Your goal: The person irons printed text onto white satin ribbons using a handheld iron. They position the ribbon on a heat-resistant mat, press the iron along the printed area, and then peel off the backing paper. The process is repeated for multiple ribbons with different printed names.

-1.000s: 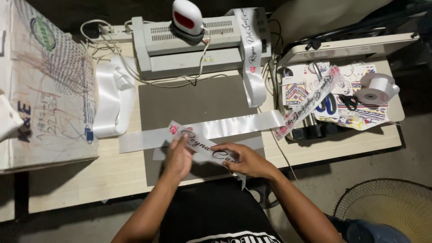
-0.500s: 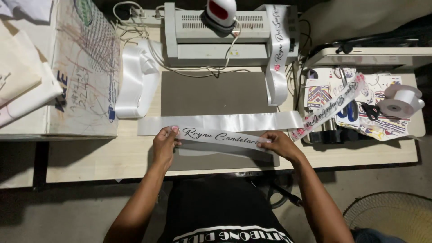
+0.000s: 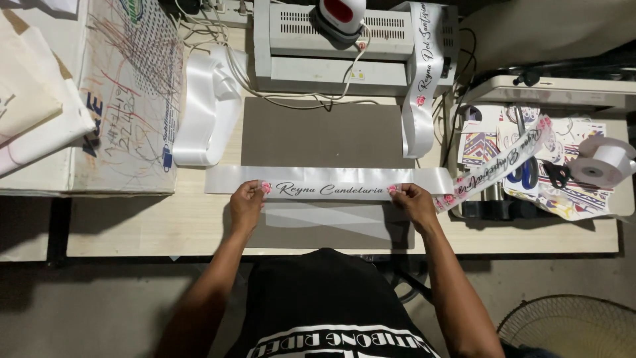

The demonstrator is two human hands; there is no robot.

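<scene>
A long white satin sash (image 3: 331, 178) lies flat across a grey mat (image 3: 331, 136) on the wooden table (image 3: 132, 225). Over its lower edge I hold a clear printed strip (image 3: 329, 190) with black script and a pink rose at each end. My left hand (image 3: 246, 202) pinches the strip's left end and my right hand (image 3: 412, 201) pinches its right end, stretching it taut just above the sash. A second pale strip (image 3: 324, 215) lies on the mat below it.
A white laminator-like machine (image 3: 344, 46) with a small red-and-white heat press (image 3: 341, 13) stands at the back. Another lettered sash (image 3: 424, 73) hangs over it. A folded white ribbon (image 3: 202, 113) lies left, a ribbon roll (image 3: 606, 162) and scissors (image 3: 556, 174) right. A fan (image 3: 570, 328) is on the floor.
My hands spread apart and stretched the printed strip out straight, then moved it up against the white sash. The camera view shifted left and closer.
</scene>
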